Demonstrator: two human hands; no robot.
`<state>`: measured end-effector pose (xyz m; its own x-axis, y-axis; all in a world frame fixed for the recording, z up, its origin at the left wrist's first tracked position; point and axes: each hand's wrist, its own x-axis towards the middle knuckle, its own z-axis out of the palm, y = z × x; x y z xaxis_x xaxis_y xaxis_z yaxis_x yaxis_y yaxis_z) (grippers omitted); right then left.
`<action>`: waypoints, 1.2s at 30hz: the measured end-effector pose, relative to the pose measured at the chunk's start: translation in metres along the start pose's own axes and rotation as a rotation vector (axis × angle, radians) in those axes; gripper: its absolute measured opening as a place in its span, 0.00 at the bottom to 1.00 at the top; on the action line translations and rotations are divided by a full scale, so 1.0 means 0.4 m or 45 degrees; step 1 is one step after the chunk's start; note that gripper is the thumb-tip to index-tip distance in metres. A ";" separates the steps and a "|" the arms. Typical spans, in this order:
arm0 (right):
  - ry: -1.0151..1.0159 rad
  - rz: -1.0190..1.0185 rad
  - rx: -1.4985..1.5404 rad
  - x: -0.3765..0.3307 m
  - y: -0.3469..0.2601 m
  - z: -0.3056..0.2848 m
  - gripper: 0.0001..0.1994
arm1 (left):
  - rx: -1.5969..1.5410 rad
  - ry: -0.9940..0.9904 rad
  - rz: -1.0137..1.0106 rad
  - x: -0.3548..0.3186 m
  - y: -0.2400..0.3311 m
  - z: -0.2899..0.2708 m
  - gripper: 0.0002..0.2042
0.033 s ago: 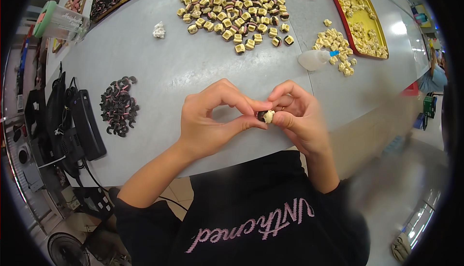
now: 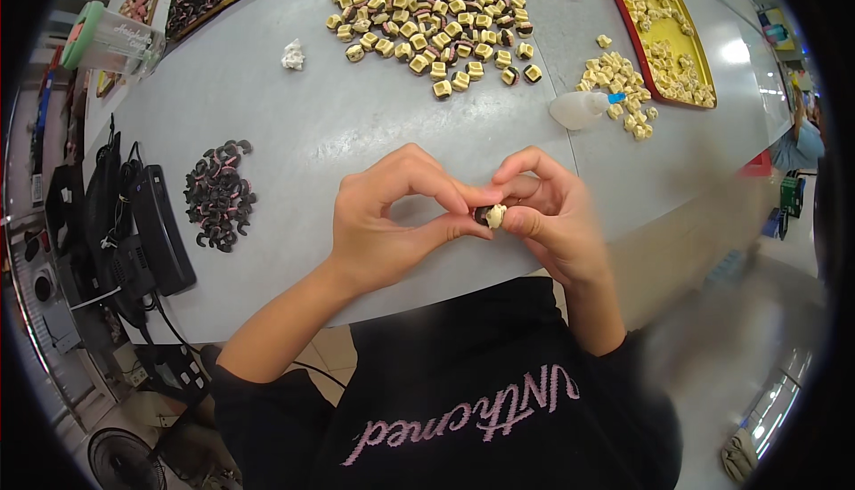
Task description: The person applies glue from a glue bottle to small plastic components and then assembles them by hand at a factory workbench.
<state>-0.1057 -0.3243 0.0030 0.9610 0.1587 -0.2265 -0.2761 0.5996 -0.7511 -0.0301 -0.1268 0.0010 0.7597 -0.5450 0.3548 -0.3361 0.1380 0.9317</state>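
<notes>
Pinching one small cream-and-dark block [image 2: 490, 216] between both hands, held just above the near edge of the grey table [image 2: 294, 142]. My left hand [image 2: 392, 218] closes thumb and forefinger on its left side; my right hand [image 2: 548, 214] grips the other side with curled fingertips, so the piece sits steady close to my chest, probably for fine fitting. Far centre, a loose heap of matching blocks [image 2: 436, 18] lies within reach. Far right, a smaller cream pile [image 2: 619, 89] sits beside a yellow tray [image 2: 663, 31], with a squeeze bottle [image 2: 579, 109] just near it. Left, a pile of dark curved pieces [image 2: 218, 194].
</notes>
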 end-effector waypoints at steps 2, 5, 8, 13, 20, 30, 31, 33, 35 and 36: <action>-0.021 0.044 0.009 -0.001 -0.007 0.005 0.17 | 0.077 -0.005 0.073 0.002 -0.001 -0.001 0.15; -0.018 0.063 0.056 -0.008 -0.013 0.009 0.19 | 0.277 -0.039 0.197 0.000 0.003 -0.002 0.15; 0.045 0.141 -0.016 -0.019 -0.021 0.016 0.24 | 0.523 -0.028 0.381 0.003 0.011 0.000 0.16; -0.030 -0.160 0.028 -0.016 0.005 0.027 0.23 | 0.697 0.081 0.599 0.000 0.006 0.008 0.17; 0.029 -0.428 -0.351 0.006 0.005 0.018 0.18 | 0.728 0.025 0.571 0.004 -0.004 -0.007 0.25; 0.108 -0.434 -0.470 0.018 0.007 -0.007 0.10 | 0.697 0.108 0.577 0.012 -0.006 -0.019 0.19; 0.140 -0.428 -0.581 0.026 0.005 0.010 0.10 | 0.746 0.126 0.565 0.011 -0.004 -0.025 0.19; 0.219 -0.529 -0.948 0.031 0.000 0.027 0.12 | 0.651 0.155 0.603 0.017 -0.010 -0.026 0.15; 0.204 -0.819 -1.430 0.051 0.008 0.006 0.16 | 0.609 0.228 0.620 0.025 -0.024 -0.018 0.11; 0.149 -0.831 -1.397 0.061 0.011 0.006 0.16 | 0.668 0.248 0.610 0.028 -0.022 -0.019 0.11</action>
<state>-0.0835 -0.3158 -0.0042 0.9310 -0.0218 0.3644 0.3210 -0.4262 -0.8457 -0.0145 -0.1278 -0.0028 0.5314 -0.3603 0.7667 -0.8410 -0.1162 0.5283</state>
